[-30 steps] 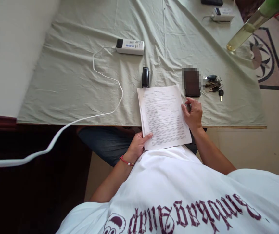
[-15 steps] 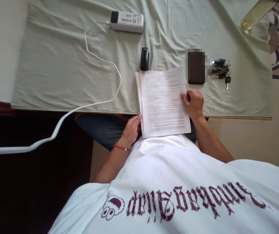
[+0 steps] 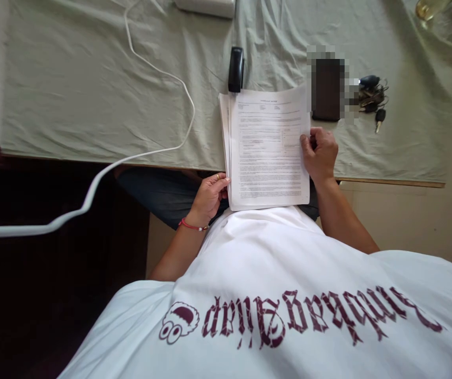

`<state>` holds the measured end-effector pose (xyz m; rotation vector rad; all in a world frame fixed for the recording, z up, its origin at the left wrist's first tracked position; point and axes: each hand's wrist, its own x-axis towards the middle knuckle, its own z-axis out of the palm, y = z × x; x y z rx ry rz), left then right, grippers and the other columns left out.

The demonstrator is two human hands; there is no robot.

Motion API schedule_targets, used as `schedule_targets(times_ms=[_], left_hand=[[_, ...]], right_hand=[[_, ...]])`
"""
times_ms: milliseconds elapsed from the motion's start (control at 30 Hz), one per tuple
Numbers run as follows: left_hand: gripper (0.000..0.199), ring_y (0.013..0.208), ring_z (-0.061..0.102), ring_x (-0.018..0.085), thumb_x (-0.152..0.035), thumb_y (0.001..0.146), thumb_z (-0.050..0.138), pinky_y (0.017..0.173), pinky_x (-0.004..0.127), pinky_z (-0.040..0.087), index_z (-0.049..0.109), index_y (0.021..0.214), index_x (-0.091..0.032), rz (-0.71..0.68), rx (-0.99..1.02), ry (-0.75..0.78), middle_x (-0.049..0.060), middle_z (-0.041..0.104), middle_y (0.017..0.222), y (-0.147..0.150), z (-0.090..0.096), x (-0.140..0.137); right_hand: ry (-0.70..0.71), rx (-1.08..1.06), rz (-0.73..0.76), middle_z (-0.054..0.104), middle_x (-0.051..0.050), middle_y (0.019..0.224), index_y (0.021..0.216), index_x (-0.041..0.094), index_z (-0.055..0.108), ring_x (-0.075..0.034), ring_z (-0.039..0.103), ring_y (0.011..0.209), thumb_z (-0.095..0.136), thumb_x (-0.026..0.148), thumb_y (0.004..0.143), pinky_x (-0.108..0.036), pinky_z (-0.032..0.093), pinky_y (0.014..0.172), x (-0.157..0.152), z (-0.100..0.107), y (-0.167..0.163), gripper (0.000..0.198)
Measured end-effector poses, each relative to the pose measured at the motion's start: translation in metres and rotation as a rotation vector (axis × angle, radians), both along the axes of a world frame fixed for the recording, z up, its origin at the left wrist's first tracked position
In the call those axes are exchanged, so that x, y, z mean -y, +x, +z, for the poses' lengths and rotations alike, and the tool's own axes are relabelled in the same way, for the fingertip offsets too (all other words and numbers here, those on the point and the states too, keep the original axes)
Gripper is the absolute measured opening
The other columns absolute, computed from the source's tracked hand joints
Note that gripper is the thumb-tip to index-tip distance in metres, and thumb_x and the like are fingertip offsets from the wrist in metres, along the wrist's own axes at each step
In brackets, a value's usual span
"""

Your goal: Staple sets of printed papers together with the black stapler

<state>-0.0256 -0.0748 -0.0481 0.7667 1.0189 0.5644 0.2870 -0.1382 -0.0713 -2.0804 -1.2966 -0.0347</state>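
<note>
A stack of printed papers (image 3: 271, 152) lies partly on the table and partly over its near edge, against my shirt. My left hand (image 3: 209, 197) pinches the stack's lower left edge between thumb and fingers. At the right edge, my right hand (image 3: 321, 152) grips the sheets with its thumb on top and its other fingers curled. Several sheet edges fan out slightly along the left side. Just beyond the top left corner sits a small black object that looks like a stapler (image 3: 235, 68).
A dark phone-like rectangle (image 3: 328, 92), partly pixelated, lies right of the papers beside a bunch of keys (image 3: 373, 97). A white cable (image 3: 154, 152) crosses the green tablecloth (image 3: 91, 95) on the left. At the back is a white box-shaped device (image 3: 208, 6), cut off.
The view has tipped nearer, so the things on the table sit higher in the picture. Both hands keep their hold on the papers, whose top sheet now lies a little flatter.
</note>
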Motion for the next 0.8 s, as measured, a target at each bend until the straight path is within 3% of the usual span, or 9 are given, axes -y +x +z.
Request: schedule_targets(times_ms=[267,400,500,567,667,733,800], left_hand=[[0.035,0.050,0.041,0.008,-0.042,0.066,0.086,0.044,0.020,0.026,0.063,0.063,-0.016,-0.061,0.010,0.004,-0.003,0.053,0.057,0.000,0.003,0.003],[0.031,0.053,0.048,0.012,-0.043,0.065,0.086,0.049,0.023,0.036,0.069,0.071,-0.017,-0.095,-0.051,0.020,-0.001,0.060,0.060,0.001,-0.003,0.005],[0.026,0.063,0.056,0.015,-0.042,0.072,0.081,0.059,0.025,0.045,0.071,0.075,-0.018,-0.116,-0.157,0.177,0.001,0.066,0.067,-0.001,0.000,0.004],[0.021,0.071,0.060,0.016,-0.038,0.077,0.077,0.067,0.025,0.047,0.074,0.083,-0.018,-0.116,-0.287,0.373,0.002,0.071,0.077,-0.005,0.015,0.001],[0.015,0.071,0.059,0.017,-0.033,0.081,0.073,0.068,0.024,0.046,0.077,0.085,-0.019,-0.222,-0.499,0.625,0.003,0.072,0.080,-0.016,0.059,0.001],[0.014,0.065,0.057,0.017,-0.034,0.082,0.073,0.065,0.026,0.046,0.077,0.077,-0.022,-0.365,-0.484,0.625,0.003,0.069,0.070,-0.029,0.095,0.007],[0.014,0.064,0.060,0.020,-0.038,0.073,0.082,0.063,0.030,0.049,0.077,0.073,-0.025,-0.469,-0.330,0.455,0.005,0.070,0.068,-0.047,0.125,0.022]], right_hand=[[0.057,0.013,-0.005,0.061,-0.006,0.082,0.096,0.023,0.064,-0.027,0.061,0.088,0.040,0.051,0.106,-0.048,0.051,0.086,0.000,-0.005,0.003,0.038],[0.046,0.018,0.007,0.061,-0.005,0.082,0.098,0.024,0.064,-0.027,0.061,0.089,0.040,0.051,0.105,-0.048,0.051,0.087,0.000,-0.006,0.004,0.037],[0.025,0.012,0.016,0.060,-0.005,0.079,0.101,0.024,0.064,-0.028,0.060,0.089,0.044,0.051,0.104,-0.049,0.050,0.087,0.000,-0.005,0.003,0.034],[0.009,0.004,0.019,0.061,-0.005,0.079,0.101,0.024,0.064,-0.028,0.060,0.089,0.045,0.050,0.104,-0.049,0.050,0.088,0.000,-0.004,0.002,0.033],[-0.013,-0.008,0.015,0.061,-0.005,0.080,0.099,0.024,0.063,-0.028,0.059,0.090,0.046,0.049,0.103,-0.049,0.049,0.089,0.000,-0.001,0.000,0.031],[-0.031,-0.013,0.004,0.062,-0.006,0.081,0.098,0.024,0.063,-0.029,0.059,0.091,0.047,0.047,0.103,-0.049,0.048,0.090,0.000,0.001,-0.001,0.029],[-0.048,-0.016,-0.005,0.062,-0.006,0.082,0.097,0.024,0.063,-0.029,0.059,0.092,0.049,0.045,0.102,-0.049,0.047,0.090,0.001,0.002,-0.002,0.027]])
